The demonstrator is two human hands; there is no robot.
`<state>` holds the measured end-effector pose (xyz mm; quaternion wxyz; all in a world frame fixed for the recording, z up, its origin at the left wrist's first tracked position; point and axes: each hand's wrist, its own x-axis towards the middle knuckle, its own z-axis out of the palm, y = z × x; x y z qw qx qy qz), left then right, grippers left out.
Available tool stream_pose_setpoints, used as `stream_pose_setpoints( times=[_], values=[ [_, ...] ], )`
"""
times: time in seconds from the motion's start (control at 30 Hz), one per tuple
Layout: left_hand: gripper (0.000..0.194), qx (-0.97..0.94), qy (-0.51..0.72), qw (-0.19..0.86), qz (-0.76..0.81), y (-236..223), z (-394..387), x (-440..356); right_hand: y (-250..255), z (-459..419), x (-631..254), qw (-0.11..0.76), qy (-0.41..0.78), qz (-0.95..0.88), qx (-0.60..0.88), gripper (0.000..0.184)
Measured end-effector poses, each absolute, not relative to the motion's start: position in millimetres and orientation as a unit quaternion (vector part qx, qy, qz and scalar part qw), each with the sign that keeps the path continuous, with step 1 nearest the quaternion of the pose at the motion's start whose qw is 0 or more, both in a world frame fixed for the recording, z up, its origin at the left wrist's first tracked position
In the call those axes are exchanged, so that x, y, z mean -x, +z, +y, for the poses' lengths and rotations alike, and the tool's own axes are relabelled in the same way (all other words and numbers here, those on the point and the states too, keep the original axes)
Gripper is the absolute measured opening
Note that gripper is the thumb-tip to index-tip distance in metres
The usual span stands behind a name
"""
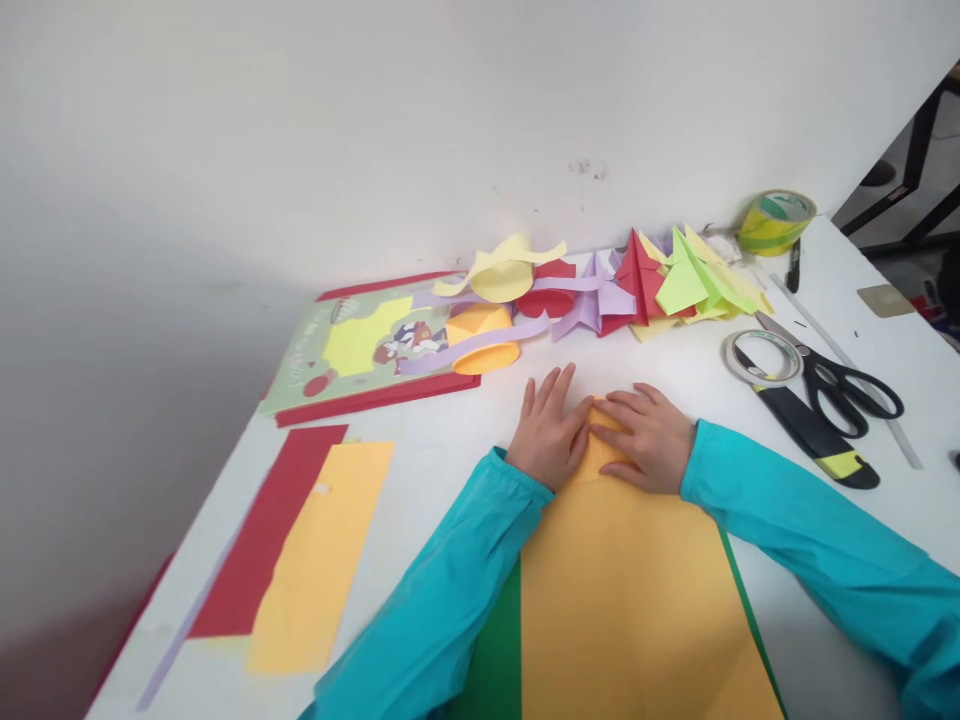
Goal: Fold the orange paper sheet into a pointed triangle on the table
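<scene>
A large sheet of orange paper [630,600] lies in front of me, its far end folded to a narrow tip. Under it, a green sheet or mat [499,650] shows along both sides. My left hand [551,428] rests at the left of the folded tip, fingers stretched out and the thumb side against the paper. From the other side my right hand [645,438] lies over the fold, its fingers spread and pressing on it. Neither hand wraps round the paper. The very tip is partly hidden by the fingers.
Left lie red paper [270,540], orange paper [330,560] and a purple strip [187,625]. Behind are an illustrated pad [304,345], paper rings [487,345] and folded paper planes [694,275]. Right are scissors [844,390], a cutter [806,430], white tape [763,358] and yellow-green tape [772,225].
</scene>
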<state>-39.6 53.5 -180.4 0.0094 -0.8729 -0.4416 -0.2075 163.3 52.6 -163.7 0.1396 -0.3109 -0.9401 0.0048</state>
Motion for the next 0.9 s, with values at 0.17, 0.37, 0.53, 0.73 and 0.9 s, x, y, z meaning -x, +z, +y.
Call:
stream_pose_setpoints(
  times=[0.17,0.37,0.53,0.73,0.9],
  values=[
    [0.033,0.874,-0.218,0.008,-0.433,-178.5,53.1,38.8,-163.6,52.8,-163.6,0.137,-0.010,-0.938,0.318,0.051],
    [0.032,0.877,-0.199,0.022,-0.436,-176.3,53.3,37.8,-158.8,54.5,-162.0,0.115,-0.008,-0.946,0.303,0.051],
    [0.032,0.877,-0.198,0.036,-0.437,-175.4,53.4,36.6,-154.0,55.0,-159.2,0.093,0.003,-0.945,0.314,0.060],
    [0.032,0.882,-0.216,0.029,-0.418,-176.3,52.9,36.8,-155.0,55.4,-159.3,0.126,0.030,-0.934,0.332,0.070],
    [0.027,0.905,-0.232,0.022,-0.356,-176.9,53.5,41.4,-155.1,54.6,-159.7,0.138,0.041,-0.928,0.343,0.071]
  ],
)
